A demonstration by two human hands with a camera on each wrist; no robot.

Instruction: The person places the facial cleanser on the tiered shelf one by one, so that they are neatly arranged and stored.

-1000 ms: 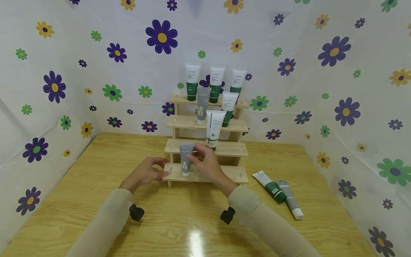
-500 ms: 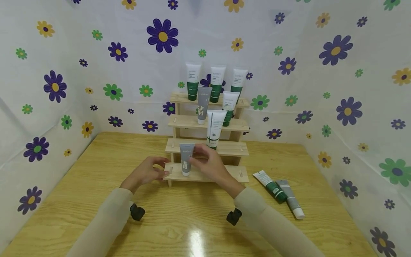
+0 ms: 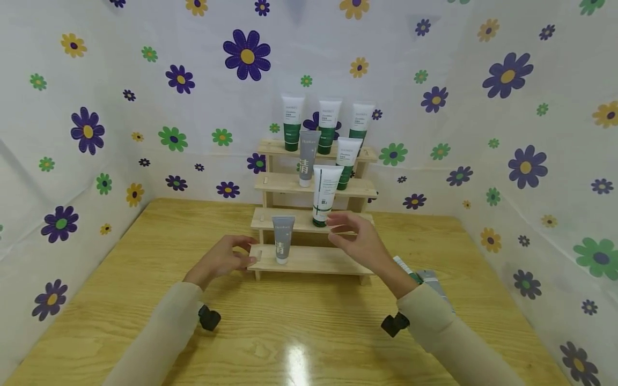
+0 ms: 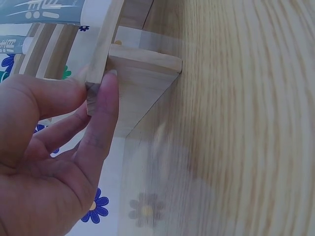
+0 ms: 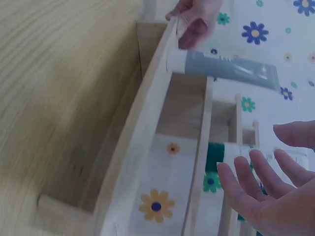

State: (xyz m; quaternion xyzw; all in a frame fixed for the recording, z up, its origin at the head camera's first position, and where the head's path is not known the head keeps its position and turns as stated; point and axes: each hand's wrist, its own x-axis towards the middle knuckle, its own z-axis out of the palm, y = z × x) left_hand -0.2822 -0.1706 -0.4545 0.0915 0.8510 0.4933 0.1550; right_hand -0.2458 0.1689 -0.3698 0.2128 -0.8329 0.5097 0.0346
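Note:
My left hand (image 3: 223, 260) pinches the left end of the lowest step of a wooden stepped display stand (image 3: 318, 261); in the left wrist view, thumb and fingers (image 4: 101, 118) close on the board's end. A small grey tube (image 3: 283, 241) stands cap-down on that step, just right of this hand. My right hand (image 3: 359, 241), holding nothing, is in front of the stand's right half, fingers spread and slightly bent in the right wrist view. Its fingertips overlap the second step near a white tube with a green cap (image 3: 324, 195).
Higher up stand another grey tube (image 3: 307, 158), a white-and-green tube (image 3: 346, 161) and three more along the top step, including a left one (image 3: 292, 120). On the table at right lie a green-and-white tube (image 3: 405, 269) and a grey tube (image 3: 432, 281), partly hidden by my right forearm.
My right hand has let go of the small grey tube and moved right, away from it. The tube stays standing on the lowest step. My left hand keeps its place on the board.

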